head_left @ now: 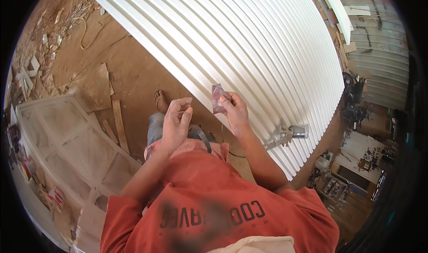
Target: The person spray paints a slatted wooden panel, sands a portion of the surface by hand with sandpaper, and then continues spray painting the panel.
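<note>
Head view: folded maroon sheet (217, 102) in right grip (238, 112), bulk leftward.

Hours run clockwise around the folded sheet (217, 103), which looks to me like matt, dust-filmed paper. One o'clock: ribbed panel (232, 43), smooth, softly glossy. Two: corrugated wall sheeting (383, 52), metallic, dull, streaked. Four: spray gun (282, 135), rough and crusted, its cup (299, 131) shiny. Six: shirt (209, 175), matt cloth. Between eight and nine: panelled frame (62, 130), chalky. Ten: ground (120, 70), matt earth.

A red short-sleeved T-shirt (214, 193) with dark lettering (252, 210) tops blue jeans (155, 124).
</note>
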Available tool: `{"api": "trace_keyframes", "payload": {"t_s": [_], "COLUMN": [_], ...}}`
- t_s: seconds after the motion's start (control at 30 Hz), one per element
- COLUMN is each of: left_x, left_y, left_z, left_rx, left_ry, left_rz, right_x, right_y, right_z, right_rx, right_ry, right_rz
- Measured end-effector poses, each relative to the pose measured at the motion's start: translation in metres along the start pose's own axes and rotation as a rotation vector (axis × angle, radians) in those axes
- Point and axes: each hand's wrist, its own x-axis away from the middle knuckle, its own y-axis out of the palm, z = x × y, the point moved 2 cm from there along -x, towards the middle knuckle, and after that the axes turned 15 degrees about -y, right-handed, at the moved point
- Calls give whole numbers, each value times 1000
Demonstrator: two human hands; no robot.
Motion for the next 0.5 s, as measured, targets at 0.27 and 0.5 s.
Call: {"api": "trace_keyframes", "payload": {"t_s": [0.27,0.5], "left_x": [-74,-115], "left_y": [-27,-5], "left_z": [35,51], "left_rx": [-75,-242], "left_ry": [-196,-137], "left_rz": [-174,-164], "right_x": [-36,-54], "right_y": [80,73], "right_z": [-10,-11], "right_rx": [100,14], "right_ry": [-85,-103], "right_rz": [-39,80]}}
